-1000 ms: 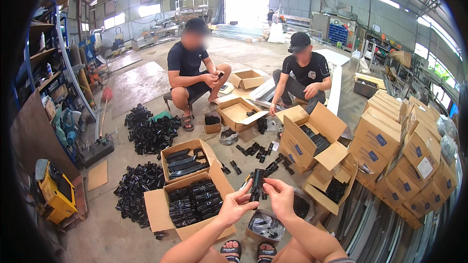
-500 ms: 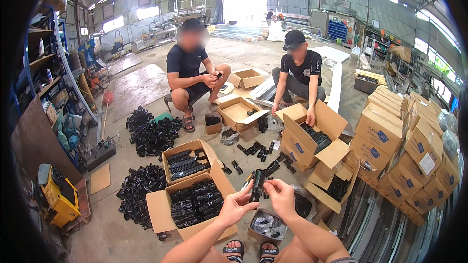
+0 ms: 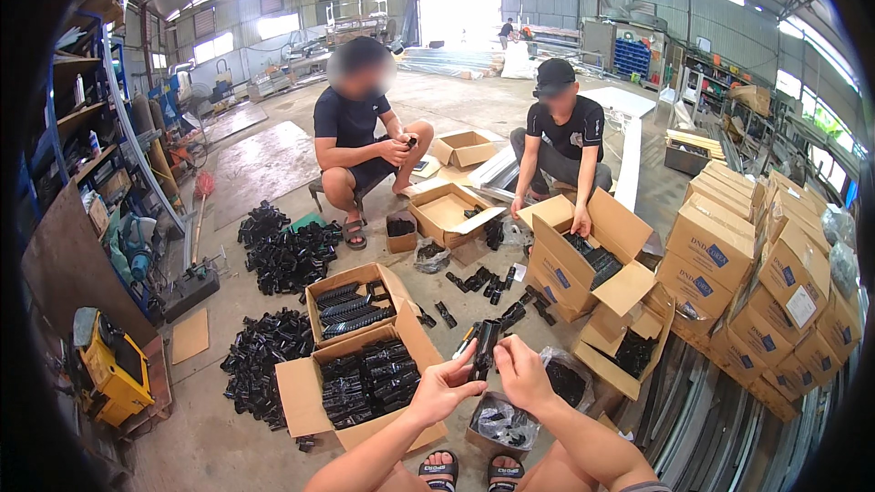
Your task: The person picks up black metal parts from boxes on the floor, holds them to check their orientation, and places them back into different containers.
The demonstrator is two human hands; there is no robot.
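Observation:
A glossy black profile-shaped part (image 3: 487, 344) stands upright in front of me, gripped between the thumb and fingers of my left hand (image 3: 447, 392). Beside it, a slim stick-like tool (image 3: 468, 337) with a yellowish end pokes out from the same hand. My right hand (image 3: 526, 375) is closed in a pinch against the part's right side; what sits between its fingertips is hidden. Just below is a small box (image 3: 499, 448) with a clear plastic bag (image 3: 503, 421). To the left, an open carton (image 3: 301, 394) holds rows of similar black parts (image 3: 369, 378).
Heaps of black parts (image 3: 264, 369) lie left. A second carton (image 3: 401, 284) stands behind the first. Two co-workers squat opposite, one (image 3: 365, 128) holding a part, one (image 3: 561, 132) reaching into a carton (image 3: 556, 264). Stacked cartons (image 3: 706, 264) and metal profiles (image 3: 693, 410) line the right.
The view has shifted slightly, so the scene sits a little to the right. My hands stay at the black part with nearly the same grip, the right one slightly lower.

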